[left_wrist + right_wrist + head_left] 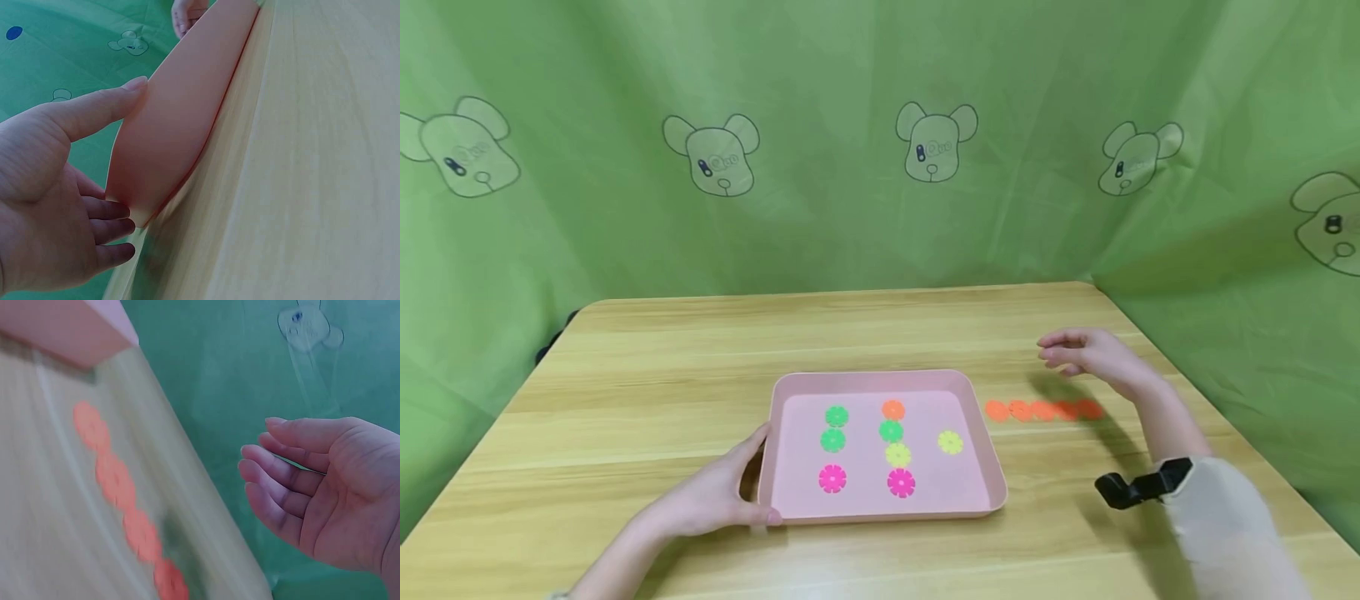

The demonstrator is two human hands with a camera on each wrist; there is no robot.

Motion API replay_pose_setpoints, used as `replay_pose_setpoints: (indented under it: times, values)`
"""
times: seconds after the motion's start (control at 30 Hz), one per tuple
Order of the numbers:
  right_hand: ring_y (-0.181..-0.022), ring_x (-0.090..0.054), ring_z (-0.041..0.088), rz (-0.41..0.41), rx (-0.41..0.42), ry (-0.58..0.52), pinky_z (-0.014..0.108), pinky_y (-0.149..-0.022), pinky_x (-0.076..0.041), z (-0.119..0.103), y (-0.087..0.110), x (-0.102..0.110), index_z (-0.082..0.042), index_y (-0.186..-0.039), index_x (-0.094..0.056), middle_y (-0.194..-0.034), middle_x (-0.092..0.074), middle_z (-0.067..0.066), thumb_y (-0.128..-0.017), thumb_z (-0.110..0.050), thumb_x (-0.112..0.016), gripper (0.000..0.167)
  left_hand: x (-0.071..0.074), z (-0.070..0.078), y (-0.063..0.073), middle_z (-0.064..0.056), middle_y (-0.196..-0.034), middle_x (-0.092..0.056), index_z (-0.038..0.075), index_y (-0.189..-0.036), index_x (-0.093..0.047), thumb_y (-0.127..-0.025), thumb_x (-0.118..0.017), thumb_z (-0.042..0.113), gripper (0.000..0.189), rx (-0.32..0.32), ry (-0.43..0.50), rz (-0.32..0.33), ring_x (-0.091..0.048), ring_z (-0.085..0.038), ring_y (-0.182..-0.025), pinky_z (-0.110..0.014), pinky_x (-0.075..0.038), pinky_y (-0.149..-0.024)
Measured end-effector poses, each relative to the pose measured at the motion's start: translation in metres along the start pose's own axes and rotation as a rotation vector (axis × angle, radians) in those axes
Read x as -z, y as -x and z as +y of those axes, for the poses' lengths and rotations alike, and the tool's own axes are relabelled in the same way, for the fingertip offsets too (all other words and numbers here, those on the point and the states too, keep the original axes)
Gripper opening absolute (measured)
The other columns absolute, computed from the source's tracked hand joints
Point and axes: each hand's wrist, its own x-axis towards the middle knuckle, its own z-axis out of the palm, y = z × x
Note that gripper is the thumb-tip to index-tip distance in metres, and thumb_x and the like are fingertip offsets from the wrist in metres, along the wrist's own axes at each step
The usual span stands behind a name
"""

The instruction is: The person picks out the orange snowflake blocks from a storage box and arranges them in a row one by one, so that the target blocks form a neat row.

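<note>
A shallow pink tray lies on the table. My left hand holds its near left corner; in the left wrist view the thumb rests on the outer wall and the fingers lie round the corner. Slotted plastic discs lie in the tray: two green discs and a pink disc at left, a middle column with an orange disc, green, yellow disc and pink, and one yellow at right. My right hand hovers beyond a row of orange discs, fingers loosely bent, holding nothing.
The wooden table has its right edge close to my right arm. A green curtain with mouse-like drawings hangs behind and along the sides. A black strap is on my right wrist, by a pale sleeve.
</note>
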Motion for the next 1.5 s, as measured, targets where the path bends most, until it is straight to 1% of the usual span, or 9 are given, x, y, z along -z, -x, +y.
replay_pose_setpoints:
  times: [0.13, 0.3, 0.53, 0.7, 0.9, 1.1, 1.17, 1.33, 1.5]
  values:
    - [-0.098, -0.06, 0.021, -0.027, 0.025, -0.034, 0.036, -0.082, -0.051, -0.018, -0.008, -0.009, 0.01, -0.126, -0.046, -0.116, -0.057, 0.025, -0.092, -0.025, -0.059, 0.05, 0.0, 0.0, 0.0, -0.027, -0.146, -0.023, -0.006, -0.146, -0.011, -0.068, -0.08, 0.04, 0.114, -0.007, 0.001, -0.003, -0.028, -0.038, -0.131, -0.056, -0.023, -0.104]
    - [-0.099, -0.06, 0.029, -0.065, 0.063, -0.032, 0.039, -0.083, -0.05, -0.042, -0.019, -0.025, 0.008, -0.124, -0.05, -0.117, -0.057, 0.027, -0.092, -0.023, -0.058, 0.045, 0.0, 0.0, 0.001, -0.027, -0.146, -0.024, -0.006, -0.145, -0.012, -0.068, -0.08, 0.04, 0.113, 0.004, -0.012, 0.007, -0.028, -0.039, -0.131, -0.056, -0.023, -0.104]
    - [-0.099, -0.06, 0.029, -0.135, 0.099, -0.036, 0.043, -0.084, -0.049, -0.069, -0.036, -0.05, 0.006, -0.121, -0.054, -0.115, -0.059, 0.023, -0.089, -0.022, -0.062, 0.043, 0.001, -0.001, 0.0, -0.027, -0.146, -0.023, -0.005, -0.146, -0.013, -0.067, -0.08, 0.042, 0.113, 0.011, -0.033, 0.013, -0.026, -0.039, -0.132, -0.056, -0.022, -0.104]
    - [-0.099, -0.06, 0.03, -0.181, 0.123, -0.034, 0.046, -0.084, -0.048, -0.081, -0.047, -0.069, 0.004, -0.118, -0.057, -0.113, -0.06, 0.021, -0.088, -0.021, -0.064, 0.04, 0.001, -0.001, 0.0, -0.026, -0.145, -0.026, -0.005, -0.146, -0.012, -0.068, -0.08, 0.04, 0.113, -0.006, -0.018, 0.005, -0.031, -0.038, -0.129, -0.056, -0.025, -0.103]
    - [-0.101, -0.059, 0.031, -0.25, 0.159, -0.02, 0.046, -0.084, -0.048, -0.092, -0.056, -0.09, 0.004, -0.118, -0.057, -0.113, -0.061, 0.021, -0.088, -0.019, -0.064, 0.038, 0.002, 0.0, 0.001, -0.026, -0.145, -0.027, -0.006, -0.146, -0.011, -0.069, -0.079, 0.039, 0.112, -0.013, -0.01, -0.002, -0.032, -0.037, -0.128, -0.056, -0.026, -0.102]
    - [-0.097, -0.061, 0.022, -0.306, 0.196, 0.03, 0.043, -0.083, -0.049, -0.1, -0.064, -0.109, 0.001, -0.114, -0.061, -0.106, -0.065, 0.013, -0.087, -0.016, -0.065, 0.032, 0.002, 0.001, 0.0, -0.025, -0.144, -0.028, -0.006, -0.145, -0.011, -0.069, -0.079, 0.039, 0.111, -0.018, 0.001, -0.003, -0.033, -0.036, -0.128, -0.055, -0.026, -0.102]
    - [-0.097, -0.061, 0.021, -0.339, 0.222, 0.046, 0.042, -0.084, -0.049, -0.102, -0.065, -0.115, 0.002, -0.113, -0.062, -0.105, -0.066, 0.014, -0.087, -0.012, -0.064, 0.03, 0.003, 0.001, 0.0, -0.025, -0.144, -0.028, -0.006, -0.145, -0.011, -0.07, -0.079, 0.038, 0.112, -0.021, 0.005, -0.005, -0.034, -0.035, -0.127, -0.055, -0.026, -0.102]
    - [-0.1, -0.06, 0.028, -0.448, 0.279, 0.069, 0.032, -0.085, -0.049, -0.103, -0.066, -0.128, 0.007, -0.113, -0.061, -0.105, -0.065, 0.018, -0.086, -0.001, -0.062, 0.029, 0.003, 0.0, 0.0, -0.023, -0.144, -0.029, -0.005, -0.146, -0.01, -0.069, -0.079, 0.039, 0.112, -0.023, 0.009, -0.011, -0.036, -0.032, -0.125, -0.054, -0.027, -0.102]
    - [-0.098, -0.061, 0.023, -0.523, 0.275, 0.099, 0.028, -0.083, -0.049, -0.098, -0.069, -0.137, 0.003, -0.114, -0.062, -0.105, -0.066, 0.013, -0.083, -0.003, -0.066, 0.032, 0.003, 0.0, 0.0, -0.022, -0.144, -0.029, -0.005, -0.146, -0.009, -0.07, -0.079, 0.039, 0.112, -0.028, 0.011, -0.012, -0.036, -0.03, -0.125, -0.054, -0.027, -0.102]
